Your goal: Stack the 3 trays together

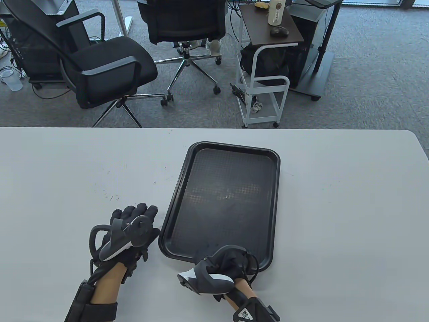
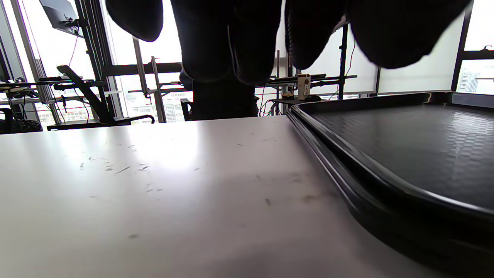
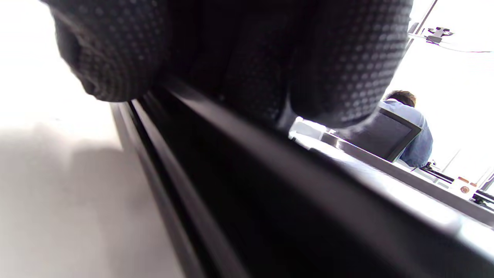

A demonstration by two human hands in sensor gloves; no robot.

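A black tray stack [image 1: 174, 201] lies on the white table [image 1: 67, 174], right of centre, long side running away from me. Layered rims show in the left wrist view [image 2: 347, 181] and the right wrist view [image 3: 270, 173]. My left hand [image 1: 137, 214] rests on the table just left of the stack's near left corner, fingers [image 2: 231, 46] extended and holding nothing. My right hand [image 1: 234, 258] is at the stack's near edge, fingers [image 3: 339, 69] curled over the rim and gripping it.
Bare table surface lies to the left and right of the trays. Beyond the table's far edge stand black office chairs [image 1: 100, 63] and a small white cart [image 1: 264, 67]. The table's right corner [image 1: 415, 137] is rounded.
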